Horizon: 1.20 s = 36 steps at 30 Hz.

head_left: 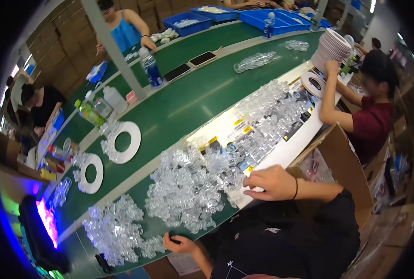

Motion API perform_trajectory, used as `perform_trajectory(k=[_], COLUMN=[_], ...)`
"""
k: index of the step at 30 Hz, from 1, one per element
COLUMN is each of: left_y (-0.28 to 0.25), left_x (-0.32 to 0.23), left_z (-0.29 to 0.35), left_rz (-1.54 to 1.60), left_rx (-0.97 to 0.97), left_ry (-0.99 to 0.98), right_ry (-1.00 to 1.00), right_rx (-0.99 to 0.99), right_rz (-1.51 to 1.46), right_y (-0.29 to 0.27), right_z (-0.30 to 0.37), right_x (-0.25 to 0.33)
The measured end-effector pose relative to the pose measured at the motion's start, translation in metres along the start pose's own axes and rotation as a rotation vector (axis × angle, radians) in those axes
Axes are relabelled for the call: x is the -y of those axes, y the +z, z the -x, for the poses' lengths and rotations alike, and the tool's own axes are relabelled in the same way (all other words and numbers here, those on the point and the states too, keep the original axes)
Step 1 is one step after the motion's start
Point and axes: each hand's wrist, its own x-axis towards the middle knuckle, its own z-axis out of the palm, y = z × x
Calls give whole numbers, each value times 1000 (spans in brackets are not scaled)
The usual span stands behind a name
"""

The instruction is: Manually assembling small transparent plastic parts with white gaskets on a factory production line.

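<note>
My left hand [180, 244] is at the near table edge, its fingers loosely curled and a gap showing between them. Its fingertips meet the edge of a small heap of clear plastic pieces [116, 230]; nothing shows in its grasp. Farther right, my right hand [273, 182], with a dark band on its wrist, is closed beside a printed white sheet [258, 163]. Something pale shows under its curled fingers, too small to name. Between and beyond my hands lies a bigger pile of clear plastic pieces [183, 186], and more clear pieces [267, 116] spread over the sheet.
White rings [133, 142] with clear pieces lie on the green conveyor belt [183, 104]. Bottles [151, 69] and phones [176, 73] stand or lie beyond. A co-worker [370, 97] on the right handles a stack of rings [330, 49]. A cardboard box [344, 160] stands beside my right arm.
</note>
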Motion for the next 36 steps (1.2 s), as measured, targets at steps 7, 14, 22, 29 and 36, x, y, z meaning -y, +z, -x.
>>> perform_trajectory(k=[7, 14, 22, 29, 36], left_y=[-7, -8, -8, -7, -7], left_x=[6, -11, -11, -11, -23], left_z=[-3, -3, -7, -9, -7], left_rz=[-34, -162, -194, -168, -165], left_rx=[2, 6, -15, -11, -20], left_ry=[31, -8, 55, 90, 9], right_ry=[286, 236, 113, 176, 181], right_rx=[-89, -110, -65, -15, -33], right_rz=[-241, -352, -357, -241, -227], right_y=[49, 54, 39, 31, 37], right_z=[65, 93, 88, 89, 90], right_x=[-20, -32, -30, -38, -43])
